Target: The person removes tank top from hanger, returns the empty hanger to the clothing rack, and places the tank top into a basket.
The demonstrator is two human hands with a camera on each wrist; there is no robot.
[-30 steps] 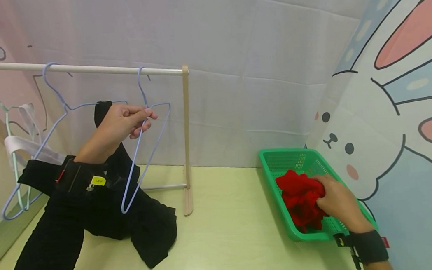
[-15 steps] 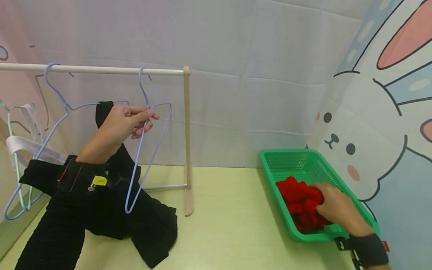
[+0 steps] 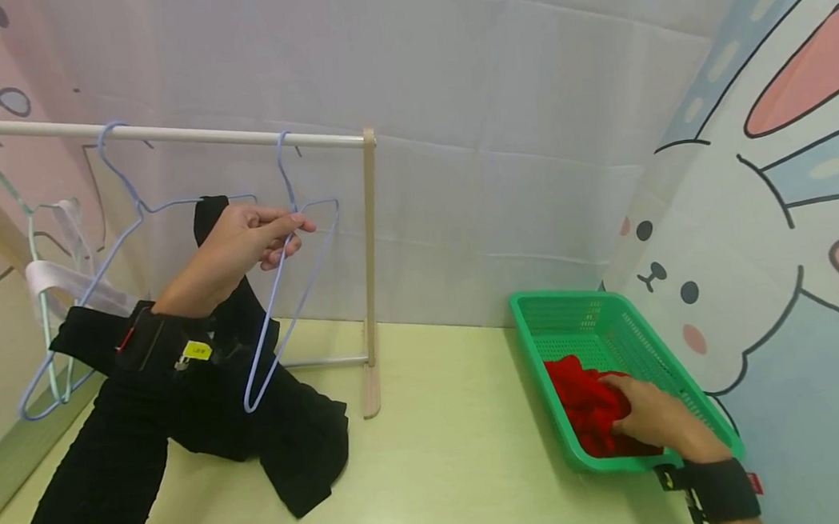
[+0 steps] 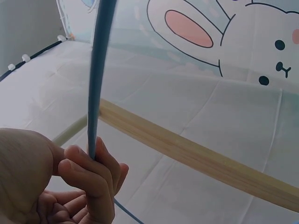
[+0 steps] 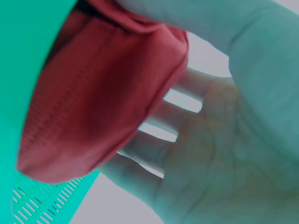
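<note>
My left hand [image 3: 255, 236] pinches a light blue clothes hanger [image 3: 263, 336] near its neck, the hook still over the rail [image 3: 224, 134]. In the left wrist view the fingertips close around the blue wire [image 4: 96, 88]. My right hand [image 3: 652, 414] reaches into a green basket [image 3: 533, 351] and holds a crumpled red cloth garment [image 3: 583, 404] between thumb and fingers. From the right wrist, the red fabric [image 5: 103, 98] shows a stitched hem, with the thumb over its top edge and the spread fingers partly behind it.
A black garment [image 3: 294, 454] hangs from another blue hanger [image 3: 125, 224], its lower end down at the table [image 3: 445, 437]. Farther left, a pale green hanger [image 3: 31, 230] bears a white garment [image 3: 77, 279]. The rack's wooden post [image 3: 371, 297] stands right of the held hanger.
My right hand and the red garment have sunk lower in the basket, with more of the basket's floor showing. The left hand keeps its hold on the hanger.
</note>
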